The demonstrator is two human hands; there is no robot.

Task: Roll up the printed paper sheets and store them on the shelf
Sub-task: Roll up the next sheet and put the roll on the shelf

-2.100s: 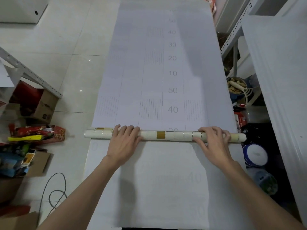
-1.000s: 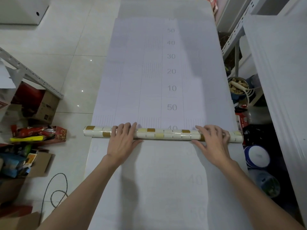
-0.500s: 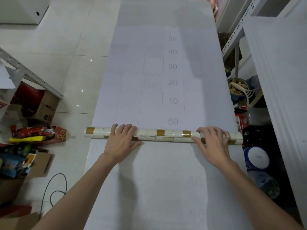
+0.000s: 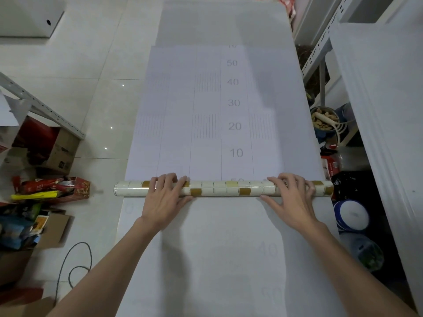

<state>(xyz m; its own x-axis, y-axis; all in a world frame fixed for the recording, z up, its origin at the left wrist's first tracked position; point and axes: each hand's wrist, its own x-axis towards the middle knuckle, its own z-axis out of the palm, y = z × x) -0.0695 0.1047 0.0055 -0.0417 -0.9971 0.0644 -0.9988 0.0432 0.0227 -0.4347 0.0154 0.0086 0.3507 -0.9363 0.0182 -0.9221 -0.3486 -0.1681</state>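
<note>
A long printed paper sheet (image 4: 206,133) with grey numbers and line blocks lies flat on a stack of white sheets (image 4: 219,21). Its near part is wound into a cream roll with gold squares (image 4: 224,188) lying crosswise. My left hand (image 4: 164,197) rests on the roll left of centre, fingers straight over its top. My right hand (image 4: 290,200) lies on the roll near its right end, fingers spread over it. Another white sheet (image 4: 217,259) with faint numbers lies under my forearms.
A white metal shelf frame (image 4: 320,49) stands to the right, with a bowl of peanuts (image 4: 325,121), tubs and bags below. A tall white panel (image 4: 384,110) runs along the right. Cardboard boxes (image 4: 61,152), snack packs and a black cable (image 4: 75,266) lie on the tiled floor to the left.
The roll has turned under my palms and taken up more sheet. The printed numbers have slid toward me, and the sheet's far edge now shows further down the stack.
</note>
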